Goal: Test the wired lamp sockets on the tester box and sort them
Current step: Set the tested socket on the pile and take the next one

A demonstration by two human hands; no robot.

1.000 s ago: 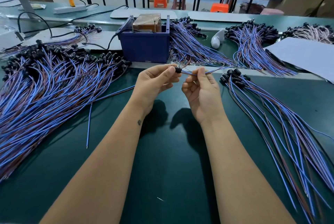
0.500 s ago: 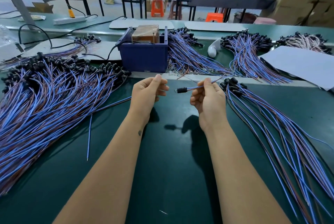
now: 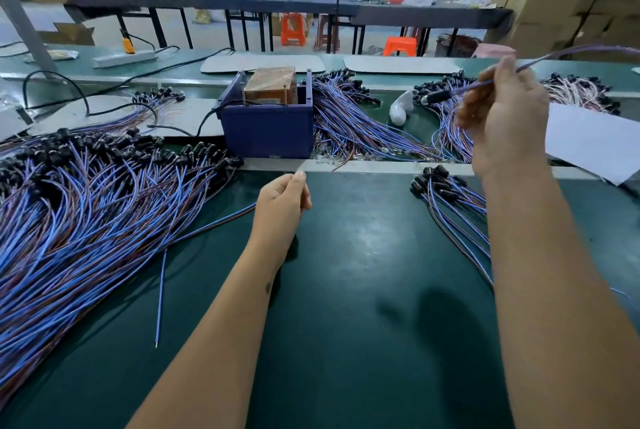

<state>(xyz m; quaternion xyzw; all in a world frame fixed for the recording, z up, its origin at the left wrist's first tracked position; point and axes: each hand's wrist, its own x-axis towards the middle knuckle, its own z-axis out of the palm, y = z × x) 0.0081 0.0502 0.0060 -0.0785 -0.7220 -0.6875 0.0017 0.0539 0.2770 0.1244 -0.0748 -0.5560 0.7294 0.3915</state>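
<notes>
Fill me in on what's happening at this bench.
A person is checking wired lamp sockets. The right hand holds one socket lead up by its wires, above the table. The left hand hovers low, fingers curled, seemingly holding nothing. The blue tester box sits behind, with a large pile of sockets on the left.
</notes>
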